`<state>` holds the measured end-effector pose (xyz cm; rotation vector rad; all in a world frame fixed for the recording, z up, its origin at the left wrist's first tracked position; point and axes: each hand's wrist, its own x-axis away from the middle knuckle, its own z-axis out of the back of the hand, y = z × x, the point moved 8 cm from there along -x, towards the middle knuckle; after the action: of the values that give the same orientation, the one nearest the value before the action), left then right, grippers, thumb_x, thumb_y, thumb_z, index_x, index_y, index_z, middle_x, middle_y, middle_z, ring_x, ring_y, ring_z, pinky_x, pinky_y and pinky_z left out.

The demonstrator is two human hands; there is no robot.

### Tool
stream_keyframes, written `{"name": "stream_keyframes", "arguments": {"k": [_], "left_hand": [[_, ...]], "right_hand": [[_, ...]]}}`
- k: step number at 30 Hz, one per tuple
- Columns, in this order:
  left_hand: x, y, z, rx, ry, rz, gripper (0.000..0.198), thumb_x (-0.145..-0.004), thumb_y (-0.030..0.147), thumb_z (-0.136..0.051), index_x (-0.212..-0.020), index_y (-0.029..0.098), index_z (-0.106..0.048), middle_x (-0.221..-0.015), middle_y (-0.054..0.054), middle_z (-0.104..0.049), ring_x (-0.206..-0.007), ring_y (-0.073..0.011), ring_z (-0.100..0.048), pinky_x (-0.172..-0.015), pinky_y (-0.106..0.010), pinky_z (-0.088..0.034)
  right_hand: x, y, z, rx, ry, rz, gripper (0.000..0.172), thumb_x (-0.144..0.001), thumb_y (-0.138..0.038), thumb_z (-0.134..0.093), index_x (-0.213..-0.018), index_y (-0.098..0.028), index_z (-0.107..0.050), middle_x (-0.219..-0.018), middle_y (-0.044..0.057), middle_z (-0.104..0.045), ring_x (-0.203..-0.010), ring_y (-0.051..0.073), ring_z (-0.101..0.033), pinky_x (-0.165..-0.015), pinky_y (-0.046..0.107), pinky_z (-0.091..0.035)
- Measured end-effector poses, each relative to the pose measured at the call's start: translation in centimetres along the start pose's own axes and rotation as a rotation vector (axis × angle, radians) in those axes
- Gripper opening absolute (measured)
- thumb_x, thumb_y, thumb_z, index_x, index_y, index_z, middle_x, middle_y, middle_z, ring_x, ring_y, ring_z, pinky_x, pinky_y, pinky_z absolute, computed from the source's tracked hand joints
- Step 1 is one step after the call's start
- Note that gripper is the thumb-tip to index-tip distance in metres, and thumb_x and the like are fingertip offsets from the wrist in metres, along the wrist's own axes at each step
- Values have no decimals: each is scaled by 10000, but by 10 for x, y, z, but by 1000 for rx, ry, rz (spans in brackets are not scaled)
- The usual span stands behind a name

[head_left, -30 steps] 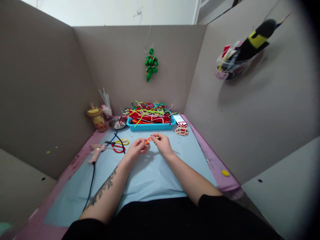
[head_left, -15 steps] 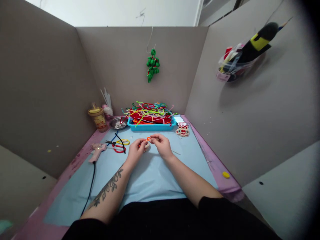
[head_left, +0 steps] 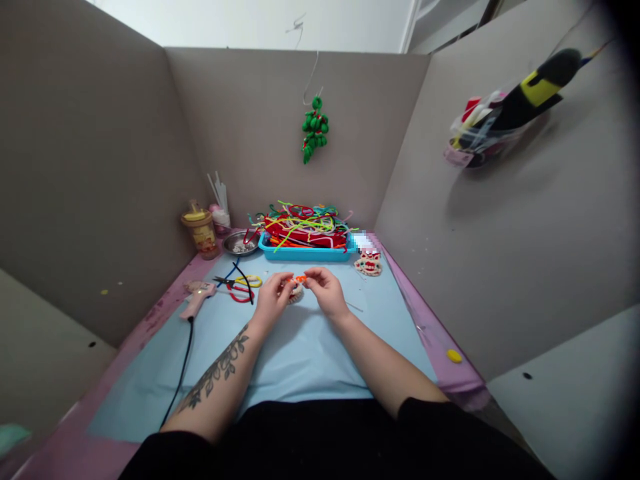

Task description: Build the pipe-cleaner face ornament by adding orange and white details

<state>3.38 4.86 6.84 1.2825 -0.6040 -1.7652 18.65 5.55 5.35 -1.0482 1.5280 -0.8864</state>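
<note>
My left hand [head_left: 273, 301] and my right hand [head_left: 325, 290] meet over the middle of the light blue mat [head_left: 280, 360]. Between them they pinch a short orange pipe cleaner [head_left: 300, 279], bent into a small loop. Just under it, against my left fingers, sits a small pale round craft piece [head_left: 296, 292]. Both hands have their fingers closed on the orange piece.
A blue tray [head_left: 305, 252] heaped with coloured pipe cleaners stands at the back. Scissors [head_left: 240, 288], a pink glue gun [head_left: 197, 297] with its black cord, a metal dish [head_left: 240, 244] and a yellow-lidded cup [head_left: 201, 230] lie left. A small finished craft [head_left: 369, 265] rests right. Grey partition walls surround the desk.
The hands have stayed together on the orange pipe cleaner, shifting slightly. The pale round piece now shows under the left fingers. The view has drifted a little.
</note>
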Motion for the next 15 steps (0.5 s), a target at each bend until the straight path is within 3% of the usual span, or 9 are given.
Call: {"name": "stream_keyframes", "arguments": {"k": [3,10,15], "left_hand": [[0,-2,0,108,-1,50,318,-781,348,-648,-1061,198,-646,-1030,-91,-646,-833,-195,-622,-750,-308,-500],[-1,10,6,98,19,1,142,-759,358,-672,-798,230,-717,-857,-79,-689,-846,-228,-602,-814,-352,-477],[-1,9,4,99,-2,4,163,-756,357,-678,-841,223,-715,-877,-79,-685,-833,-219,-605,-792,-334,-479]], "right_hand": [[-1,0,1,-15,8,10,220,-689,-353,-691,-834,-215,-601,-806,11,-635,-728,154,-598,-740,316,-514],[1,-4,-5,16,-52,28,204,-709,-345,-679,-845,-224,-587,-800,9,-627,-754,162,-597,-760,319,-507],[2,-6,-6,41,-82,53,178,-732,-330,-658,-853,-224,-583,-813,12,-637,-772,168,-608,-778,325,-504]]}}
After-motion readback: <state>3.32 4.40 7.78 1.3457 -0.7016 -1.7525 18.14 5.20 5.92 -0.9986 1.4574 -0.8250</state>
